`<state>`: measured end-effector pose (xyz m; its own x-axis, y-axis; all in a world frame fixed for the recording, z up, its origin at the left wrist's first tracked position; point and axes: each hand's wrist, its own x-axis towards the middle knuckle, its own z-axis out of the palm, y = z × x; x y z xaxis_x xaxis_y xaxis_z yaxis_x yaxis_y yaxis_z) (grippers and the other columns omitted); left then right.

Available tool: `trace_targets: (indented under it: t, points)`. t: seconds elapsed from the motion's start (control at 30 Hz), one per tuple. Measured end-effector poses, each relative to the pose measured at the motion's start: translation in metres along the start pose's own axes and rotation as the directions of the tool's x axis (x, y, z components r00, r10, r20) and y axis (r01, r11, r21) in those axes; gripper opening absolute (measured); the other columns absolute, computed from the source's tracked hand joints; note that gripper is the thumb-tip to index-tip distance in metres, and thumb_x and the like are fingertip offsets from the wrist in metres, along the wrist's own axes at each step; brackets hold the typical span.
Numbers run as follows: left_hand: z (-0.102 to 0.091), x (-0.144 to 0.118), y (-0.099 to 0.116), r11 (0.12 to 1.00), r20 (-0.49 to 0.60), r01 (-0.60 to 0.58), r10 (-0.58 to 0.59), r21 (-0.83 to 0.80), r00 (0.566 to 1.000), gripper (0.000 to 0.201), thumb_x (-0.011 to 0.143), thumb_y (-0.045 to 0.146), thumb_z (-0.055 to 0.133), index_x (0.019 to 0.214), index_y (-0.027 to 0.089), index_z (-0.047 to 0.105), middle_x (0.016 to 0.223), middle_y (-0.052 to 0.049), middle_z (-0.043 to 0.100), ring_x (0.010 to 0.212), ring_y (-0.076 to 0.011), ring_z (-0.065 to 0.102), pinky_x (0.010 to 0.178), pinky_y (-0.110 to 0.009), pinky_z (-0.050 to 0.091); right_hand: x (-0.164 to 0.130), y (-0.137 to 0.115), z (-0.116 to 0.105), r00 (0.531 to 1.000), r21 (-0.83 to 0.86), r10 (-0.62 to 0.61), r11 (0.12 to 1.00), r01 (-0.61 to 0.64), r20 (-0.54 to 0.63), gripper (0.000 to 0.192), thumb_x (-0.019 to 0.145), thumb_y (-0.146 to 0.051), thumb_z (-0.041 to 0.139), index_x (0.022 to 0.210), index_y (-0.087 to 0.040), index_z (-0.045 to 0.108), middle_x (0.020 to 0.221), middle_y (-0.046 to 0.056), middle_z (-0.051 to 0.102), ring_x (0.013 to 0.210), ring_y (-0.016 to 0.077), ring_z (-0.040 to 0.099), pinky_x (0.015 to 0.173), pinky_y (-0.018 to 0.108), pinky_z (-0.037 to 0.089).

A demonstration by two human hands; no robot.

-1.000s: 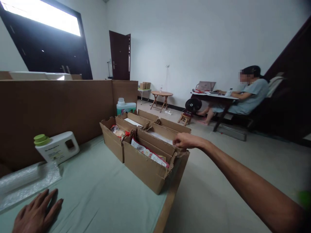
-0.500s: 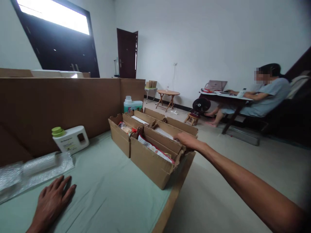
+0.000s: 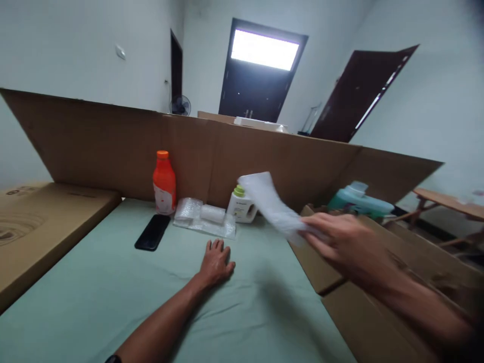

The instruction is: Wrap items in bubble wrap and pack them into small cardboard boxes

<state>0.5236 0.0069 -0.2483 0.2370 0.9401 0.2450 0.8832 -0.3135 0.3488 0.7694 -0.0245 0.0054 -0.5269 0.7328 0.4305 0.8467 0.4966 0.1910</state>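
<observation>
The right hand point(image 3: 340, 242) has its fingers point(image 3: 315, 222) pinched on a white plastic packet point(image 3: 270, 201), raised over the cardboard box point(image 3: 363, 307); the left hand point(image 3: 216, 262) lies flat, fingers spread, on the green-covered desk point(image 3: 113, 282), near the bubble wrap point(image 3: 202, 217); a black phone point(image 3: 152, 232) and orange bottle point(image 3: 164, 182) sit beyond.

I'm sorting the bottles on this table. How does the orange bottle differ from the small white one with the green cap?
The orange bottle is taller and slimmer; the white bottle is short and squat. The orange bottle has an orange cap, the white bottle a green one. The orange bottle stands left of the bubble wrap, the white bottle at its right end. Both stand upright against the cardboard wall.
</observation>
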Motion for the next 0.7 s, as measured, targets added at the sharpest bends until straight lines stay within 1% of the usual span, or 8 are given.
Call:
trace_targets:
  t: [0.1, 0.2, 0.27, 0.33, 0.43, 0.53, 0.63, 0.7]
  points:
    - [0.0, 0.001, -0.001, 0.999, -0.018, -0.021, 0.021, -0.045, 1.0, 0.039, 0.087, 0.048, 0.061, 0.115, 0.021, 0.066, 0.136, -0.016, 0.058, 0.133, -0.0331, 0.046, 0.117, -0.052, 0.026, 0.086, -0.058, 0.061, 0.979, -0.075, -0.061, 0.994, 0.076, 0.192, 0.02, 0.094, -0.025, 0.055, 0.102, -0.021, 0.072, 0.107, 0.01, 0.075, 0.094, 0.0254, 0.067, 0.085, 0.039, 0.039]
    - [0.002, 0.003, -0.003, 0.998, -0.015, -0.013, 0.012, -0.068, 1.0, 0.043, 0.086, 0.051, 0.061, 0.114, 0.02, 0.067, 0.137, -0.018, 0.058, 0.132, -0.034, 0.047, 0.117, -0.052, 0.026, 0.155, -0.09, 0.121, 0.954, -0.065, -0.116, 0.988, 0.139, 0.277, 0.022, 0.093, -0.022, 0.058, 0.111, -0.02, 0.07, 0.111, 0.012, 0.074, 0.101, 0.0258, 0.066, 0.087, 0.037, 0.035]
    - [0.004, 0.005, -0.006, 0.997, -0.004, 0.008, -0.008, -0.073, 1.0, 0.047, 0.086, 0.052, 0.06, 0.119, 0.019, 0.066, 0.14, -0.019, 0.056, 0.135, -0.0345, 0.045, 0.119, -0.053, 0.025, 0.176, -0.097, 0.146, 0.938, -0.041, -0.138, 0.986, 0.159, 0.318, 0.033, 0.089, -0.024, 0.065, 0.122, -0.021, 0.066, 0.114, 0.012, 0.073, 0.1, 0.0264, 0.067, 0.086, 0.037, 0.036]
    - [0.004, 0.008, -0.007, 0.997, 0.01, 0.023, -0.022, -0.072, 1.0, 0.05, 0.086, 0.052, 0.06, 0.124, 0.019, 0.064, 0.143, -0.018, 0.054, 0.138, -0.0336, 0.042, 0.12, -0.052, 0.023, 0.175, -0.095, 0.152, 0.923, -0.013, -0.153, 0.986, 0.168, 0.354, 0.039, 0.088, -0.025, 0.067, 0.127, -0.018, 0.064, 0.114, 0.014, 0.073, 0.1, 0.028, 0.068, 0.086, 0.037, 0.037]
    - [-0.001, 0.007, -0.004, 0.998, 0.035, 0.025, -0.023, -0.065, 0.999, 0.046, 0.087, 0.05, 0.06, 0.123, 0.021, 0.064, 0.144, -0.015, 0.054, 0.139, -0.0305, 0.042, 0.121, -0.048, 0.022, 0.131, -0.076, 0.127, 0.909, 0.014, -0.15, 0.988, 0.157, 0.389, 0.031, 0.092, -0.024, 0.063, 0.121, -0.017, 0.068, 0.113, 0.014, 0.074, 0.105, 0.0284, 0.067, 0.088, 0.038, 0.037]
    - [-0.008, -0.006, 0.005, 0.999, 0.056, 0.01, -0.007, -0.051, 0.998, 0.04, 0.089, 0.038, 0.055, 0.121, 0.017, 0.065, 0.141, -0.018, 0.055, 0.136, -0.0326, 0.045, 0.117, -0.049, 0.027, 0.054, -0.045, 0.071, 0.904, 0.001, -0.07, 0.997, 0.077, 0.422, 0.024, 0.094, -0.027, 0.062, 0.115, -0.022, 0.071, 0.116, 0.012, 0.074, 0.107, 0.0249, 0.067, 0.093, 0.038, 0.037]
    - [0.0, -0.012, -0.002, 0.998, 0.066, -0.058, 0.059, -0.025, 0.996, 0.045, 0.091, 0.035, 0.045, 0.119, 0.008, 0.066, 0.136, -0.026, 0.056, 0.132, -0.0395, 0.047, 0.111, -0.055, 0.031, -0.031, 0.002, 0.003, 0.897, -0.031, 0.187, 0.981, -0.19, 0.4, 0.022, 0.094, -0.026, 0.062, 0.113, -0.024, 0.072, 0.117, 0.008, 0.074, 0.11, 0.022, 0.066, 0.099, 0.038, 0.037]
    - [0.017, -0.006, -0.016, 0.993, 0.063, -0.087, 0.082, 0.074, 0.995, 0.054, 0.09, 0.044, 0.039, 0.124, 0.011, 0.065, 0.138, -0.022, 0.056, 0.135, -0.0383, 0.046, 0.111, -0.052, 0.031, -0.091, 0.046, -0.043, 0.835, -0.11, 0.436, 0.898, -0.425, 0.335, 0.024, 0.095, -0.022, 0.057, 0.114, -0.024, 0.072, 0.117, 0.005, 0.074, 0.11, 0.0203, 0.066, 0.1, 0.035, 0.041]
